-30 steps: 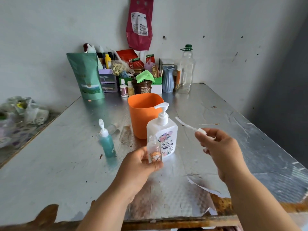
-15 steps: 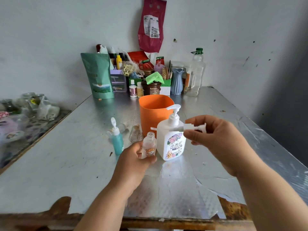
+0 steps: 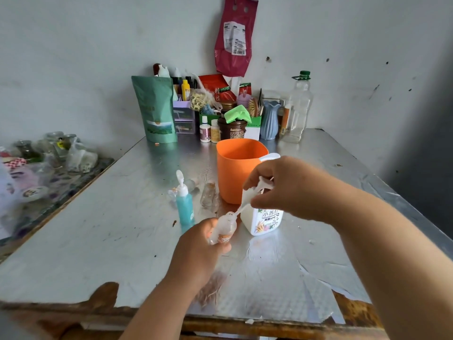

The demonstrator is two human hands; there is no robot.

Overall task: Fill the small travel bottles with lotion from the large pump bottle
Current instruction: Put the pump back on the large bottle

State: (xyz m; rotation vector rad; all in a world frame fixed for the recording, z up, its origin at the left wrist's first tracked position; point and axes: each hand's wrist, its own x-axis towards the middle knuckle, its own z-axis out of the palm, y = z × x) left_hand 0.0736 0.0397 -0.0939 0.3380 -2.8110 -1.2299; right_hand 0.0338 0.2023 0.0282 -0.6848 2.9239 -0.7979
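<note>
My left hand (image 3: 201, 246) grips a small clear travel bottle (image 3: 224, 229) with an orange label, tilted right. My right hand (image 3: 284, 187) pinches a white pump cap with a thin dip tube (image 3: 245, 200); the tube's tip reaches the small bottle's mouth, blurred by motion. Behind my right hand stands the large white pump bottle (image 3: 266, 220), mostly hidden. A teal travel bottle (image 3: 184, 204) with a white pump top stands to the left. Two clear small bottles (image 3: 208, 196) lie beside the orange cup.
An orange cup (image 3: 239, 168) stands behind the pump bottle. Pouches, jars, a blue vase (image 3: 269, 120) and a clear plastic bottle (image 3: 297, 109) crowd the back wall. Bagged clutter (image 3: 46, 158) lies on a lower surface at left. The foil-covered table's front edge (image 3: 220, 325) is torn.
My right hand has swung the pump cap and tube down and left so its tip meets the small bottle's mouth. My left hand tilted the small bottle toward it.
</note>
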